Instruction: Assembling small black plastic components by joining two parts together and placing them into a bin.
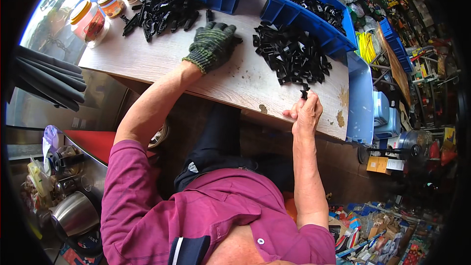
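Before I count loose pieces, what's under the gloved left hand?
Part of a black piece shows at the right edge of the gloved left hand, over the pale tabletop. Anything else directly beneath the hand is covered.

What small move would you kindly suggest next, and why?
I'd probably bring the small black piece in the bare right hand toward the left hand in its green-and-black knitted glove: they are well apart, and another black piece lies just beyond the glove.
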A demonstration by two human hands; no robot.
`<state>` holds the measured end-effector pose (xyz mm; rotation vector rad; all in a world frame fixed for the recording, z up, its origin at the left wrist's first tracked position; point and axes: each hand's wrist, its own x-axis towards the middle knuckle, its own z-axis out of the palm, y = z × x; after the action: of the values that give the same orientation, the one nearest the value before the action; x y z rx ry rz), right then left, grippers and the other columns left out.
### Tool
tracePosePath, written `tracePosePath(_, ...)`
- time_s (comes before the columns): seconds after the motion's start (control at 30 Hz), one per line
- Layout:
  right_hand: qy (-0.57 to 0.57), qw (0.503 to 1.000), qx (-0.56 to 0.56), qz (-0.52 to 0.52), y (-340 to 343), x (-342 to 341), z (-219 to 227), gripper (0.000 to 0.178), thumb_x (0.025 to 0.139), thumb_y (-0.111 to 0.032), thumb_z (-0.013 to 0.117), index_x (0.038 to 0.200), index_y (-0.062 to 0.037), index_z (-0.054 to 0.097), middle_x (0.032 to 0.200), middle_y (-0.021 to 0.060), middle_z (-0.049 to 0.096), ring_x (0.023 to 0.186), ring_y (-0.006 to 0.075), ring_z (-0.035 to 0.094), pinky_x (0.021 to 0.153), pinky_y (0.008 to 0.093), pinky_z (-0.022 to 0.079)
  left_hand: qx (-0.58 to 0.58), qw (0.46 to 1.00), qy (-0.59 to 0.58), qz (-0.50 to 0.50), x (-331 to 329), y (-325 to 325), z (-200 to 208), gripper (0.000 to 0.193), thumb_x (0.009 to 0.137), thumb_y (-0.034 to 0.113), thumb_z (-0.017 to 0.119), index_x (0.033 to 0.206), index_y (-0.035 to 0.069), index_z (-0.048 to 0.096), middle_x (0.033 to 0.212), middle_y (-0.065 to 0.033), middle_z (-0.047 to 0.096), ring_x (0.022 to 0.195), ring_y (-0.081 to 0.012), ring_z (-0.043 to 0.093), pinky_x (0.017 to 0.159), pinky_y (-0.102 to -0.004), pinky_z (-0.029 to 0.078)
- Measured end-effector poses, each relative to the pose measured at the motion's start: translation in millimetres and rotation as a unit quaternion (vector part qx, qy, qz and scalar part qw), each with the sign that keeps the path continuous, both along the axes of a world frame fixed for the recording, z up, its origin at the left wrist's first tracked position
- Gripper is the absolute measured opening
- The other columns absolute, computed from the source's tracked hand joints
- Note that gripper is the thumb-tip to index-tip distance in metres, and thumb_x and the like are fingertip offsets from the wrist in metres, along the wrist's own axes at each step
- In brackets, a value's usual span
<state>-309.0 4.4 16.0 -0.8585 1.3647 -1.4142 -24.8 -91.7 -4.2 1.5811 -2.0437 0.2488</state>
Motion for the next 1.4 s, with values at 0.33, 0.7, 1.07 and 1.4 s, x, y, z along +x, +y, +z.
tracePosePath(0.33, -0.025, 0.999, 0.022, -0.032, -1.1, 3.3, 3.1, 0.029, 0.097, -0.033, 0.047, 0.078, -0.0104, 0.047, 0.053, -0.0028, 0.027, 0.038, 0.0114, 0.032, 0.039, 0.0363, 0.052, 0.088, 0.898, 0.401, -0.161, -47.6, 55.0, 0.3, 0.018, 0.094, 0.021, 0.068, 0.104, 0.007, 0.067, 0.096, -0.0166, 0.071, 0.088, -0.0348, 0.070, 0.075, -0.0411, 0.055)
tracePosePath(0.7, 0.007, 1.000, 0.006, -0.029, 3.7, 1.0, 1.5, 0.030, 0.099, -0.032, 0.045, 0.080, -0.0098, 0.049, 0.055, -0.0016, 0.038, 0.038, 0.0101, 0.037, 0.037, 0.0277, 0.041, 0.191, 0.871, 0.394, -0.222, -139.6, 89.9, -0.3, 0.025, 0.096, 0.021, 0.064, 0.112, 0.002, 0.070, 0.107, -0.0184, 0.071, 0.097, -0.0347, 0.069, 0.083, -0.0387, 0.054)
tracePosePath(1.07, 0.117, 0.989, -0.078, -0.040, 5.9, -12.0, -14.9, 0.029, 0.100, -0.022, 0.050, 0.074, -0.0083, 0.048, 0.066, -0.0051, 0.038, 0.062, 0.0062, 0.038, 0.055, 0.0268, 0.036, 0.014, 0.937, 0.298, -0.183, -189.9, 97.2, -20.2, 0.034, 0.092, 0.012, 0.059, 0.124, 0.001, 0.059, 0.126, -0.0184, 0.061, 0.106, -0.0373, 0.064, 0.085, -0.0439, 0.054)
tracePosePath(1.4, 0.059, 0.994, -0.094, -0.019, 1.8, -31.6, -24.2, 0.022, 0.098, -0.023, 0.053, 0.080, -0.0108, 0.054, 0.073, -0.0038, 0.047, 0.065, 0.0082, 0.046, 0.062, 0.0266, 0.041, 0.066, 0.893, 0.370, -0.248, -174.9, 104.3, 1.4, 0.035, 0.096, 0.028, 0.059, 0.122, 0.005, 0.063, 0.114, -0.0177, 0.068, 0.098, -0.0369, 0.066, 0.083, -0.0466, 0.053)
